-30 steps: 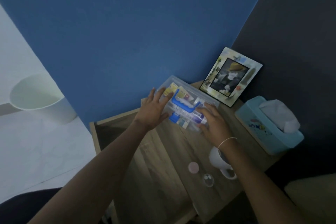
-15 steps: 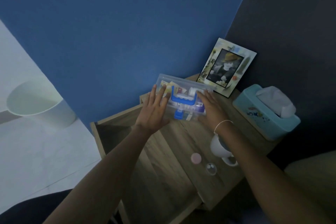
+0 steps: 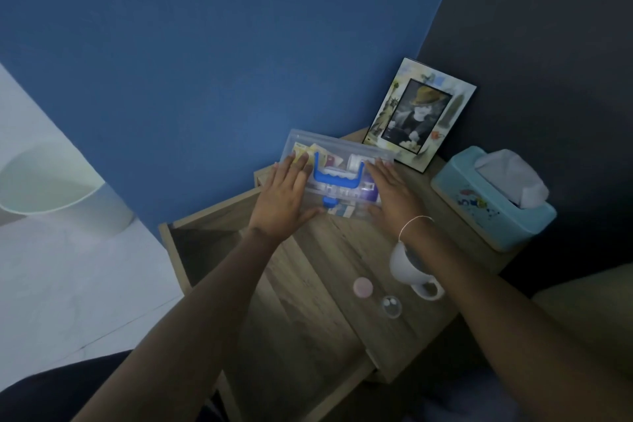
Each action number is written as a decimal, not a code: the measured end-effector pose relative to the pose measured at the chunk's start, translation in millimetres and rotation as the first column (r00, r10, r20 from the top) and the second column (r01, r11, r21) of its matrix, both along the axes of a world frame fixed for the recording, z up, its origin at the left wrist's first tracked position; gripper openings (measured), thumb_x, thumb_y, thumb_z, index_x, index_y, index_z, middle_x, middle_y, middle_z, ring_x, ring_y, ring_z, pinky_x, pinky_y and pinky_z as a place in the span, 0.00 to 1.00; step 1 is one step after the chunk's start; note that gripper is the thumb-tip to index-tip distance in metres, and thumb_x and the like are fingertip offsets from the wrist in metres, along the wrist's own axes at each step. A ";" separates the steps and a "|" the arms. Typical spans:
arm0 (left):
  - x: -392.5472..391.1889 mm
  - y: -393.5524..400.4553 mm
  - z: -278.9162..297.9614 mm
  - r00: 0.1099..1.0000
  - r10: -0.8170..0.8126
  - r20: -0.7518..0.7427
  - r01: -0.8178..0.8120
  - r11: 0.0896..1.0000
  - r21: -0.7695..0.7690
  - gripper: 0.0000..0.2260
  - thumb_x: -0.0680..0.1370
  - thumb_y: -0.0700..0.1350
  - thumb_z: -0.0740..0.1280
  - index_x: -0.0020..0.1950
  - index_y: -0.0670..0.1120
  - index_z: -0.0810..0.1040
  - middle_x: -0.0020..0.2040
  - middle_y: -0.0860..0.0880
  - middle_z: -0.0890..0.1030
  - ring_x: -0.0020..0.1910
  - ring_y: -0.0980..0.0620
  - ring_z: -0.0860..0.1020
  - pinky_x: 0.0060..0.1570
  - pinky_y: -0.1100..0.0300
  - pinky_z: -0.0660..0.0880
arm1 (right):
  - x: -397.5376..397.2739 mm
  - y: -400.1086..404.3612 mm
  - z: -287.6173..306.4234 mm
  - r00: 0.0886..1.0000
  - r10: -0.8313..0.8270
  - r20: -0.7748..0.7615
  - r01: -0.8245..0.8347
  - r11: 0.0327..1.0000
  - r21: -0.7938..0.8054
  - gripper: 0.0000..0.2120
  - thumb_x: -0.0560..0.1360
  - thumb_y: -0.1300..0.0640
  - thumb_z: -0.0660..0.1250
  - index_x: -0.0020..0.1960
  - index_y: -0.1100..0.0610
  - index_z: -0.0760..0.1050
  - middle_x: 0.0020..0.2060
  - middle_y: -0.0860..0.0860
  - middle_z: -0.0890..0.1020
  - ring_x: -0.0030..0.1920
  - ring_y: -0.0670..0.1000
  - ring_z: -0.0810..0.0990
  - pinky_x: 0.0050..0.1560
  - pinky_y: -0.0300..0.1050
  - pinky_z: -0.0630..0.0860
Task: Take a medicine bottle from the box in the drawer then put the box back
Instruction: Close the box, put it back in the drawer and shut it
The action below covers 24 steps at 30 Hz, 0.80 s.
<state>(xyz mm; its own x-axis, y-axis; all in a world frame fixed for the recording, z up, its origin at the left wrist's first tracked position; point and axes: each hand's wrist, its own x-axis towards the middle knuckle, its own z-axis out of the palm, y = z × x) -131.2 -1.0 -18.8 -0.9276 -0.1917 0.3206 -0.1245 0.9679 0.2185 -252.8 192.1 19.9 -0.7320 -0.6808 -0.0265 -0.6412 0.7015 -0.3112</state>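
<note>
A clear plastic medicine box (image 3: 337,151) with a blue handle and blue latch lies on the wooden nightstand top (image 3: 342,250), close to the blue wall. Its lid is down. Packets and a white medicine bottle (image 3: 354,161) show through the lid. My left hand (image 3: 284,197) lies over the box's left end, fingers stretched out and thumb at the front edge. My right hand (image 3: 394,195) covers the right end the same way. The open drawer (image 3: 205,243) sits lower, to the left of the top.
A photo frame (image 3: 419,113) leans against the back corner behind the box. A teal tissue box (image 3: 493,202) stands at the right. A white mug (image 3: 407,267), a pink cap (image 3: 362,287) and a clear round lid (image 3: 391,306) lie near my right forearm. A white bin (image 3: 58,188) stands on the floor at left.
The box has turned from a slant to lie square in front of me. Both hands have spread to its two ends, leaving the blue handle uncovered.
</note>
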 end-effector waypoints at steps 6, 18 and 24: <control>5.5 4.9 -2.9 0.998 0.022 -0.057 -0.020 0.999 0.043 0.36 0.73 0.64 0.62 0.71 0.41 0.65 0.73 0.42 0.67 0.73 0.40 0.62 0.72 0.42 0.60 | 1.2 0.3 1.5 1.000 0.003 0.017 -0.002 0.998 -0.066 0.37 0.74 0.59 0.70 0.77 0.56 0.55 0.78 0.55 0.57 0.78 0.54 0.51 0.76 0.48 0.52; 2.2 14.4 1.2 0.988 0.109 -0.110 -0.088 0.979 0.184 0.29 0.75 0.61 0.62 0.68 0.42 0.67 0.70 0.43 0.70 0.72 0.41 0.63 0.71 0.43 0.62 | 8.6 -4.7 1.7 0.999 -0.018 0.049 0.024 0.993 -0.119 0.37 0.72 0.59 0.71 0.76 0.57 0.57 0.78 0.56 0.57 0.78 0.56 0.51 0.76 0.49 0.51; 4.7 7.7 -1.4 0.997 0.068 -0.029 -0.066 0.995 0.069 0.39 0.70 0.66 0.64 0.71 0.41 0.64 0.72 0.43 0.68 0.73 0.41 0.62 0.73 0.42 0.60 | 16.4 -24.9 -1.6 0.984 -0.097 -0.148 0.082 0.991 -0.102 0.38 0.66 0.38 0.73 0.64 0.63 0.67 0.65 0.61 0.70 0.67 0.60 0.66 0.68 0.51 0.62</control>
